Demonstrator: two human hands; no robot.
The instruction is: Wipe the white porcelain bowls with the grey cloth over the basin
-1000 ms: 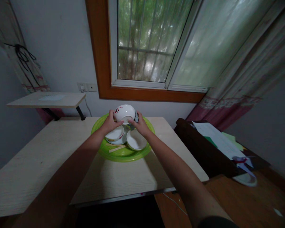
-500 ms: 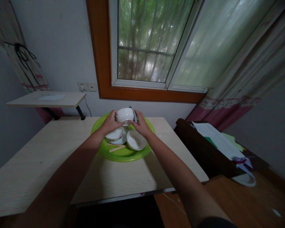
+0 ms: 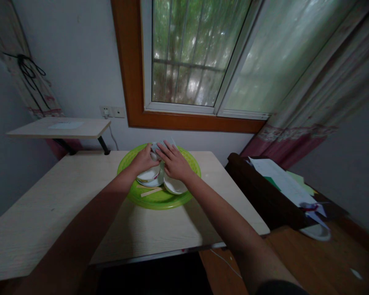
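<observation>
Above the green tray (image 3: 160, 203), my left hand (image 3: 143, 159) is closed on the side of a white bowl (image 3: 154, 156). A grey cloth (image 3: 156, 146) covers much of that bowl. My right hand (image 3: 176, 163) presses the cloth against the bowl, its fingers bent over it. Under my left hand, white bowls (image 3: 148, 175) sit on a white plate (image 3: 152, 183). Another white bowl (image 3: 174, 186) rests at the tray's right, partly hidden by my right hand. Light wooden chopsticks (image 3: 151, 191) lie in front of them.
The tray stands on a pale wooden table (image 3: 110, 229). A raised shelf (image 3: 58, 128) with a paper on it is at the back left. On the right, a dark brown piece of furniture (image 3: 264, 196) holds papers (image 3: 279, 180). A window (image 3: 187, 61) is behind the table.
My right hand has turned over and moved left, bringing the grey cloth from the bowl's right side across it. The bowl has tilted and is now mostly covered. My left hand stays in place.
</observation>
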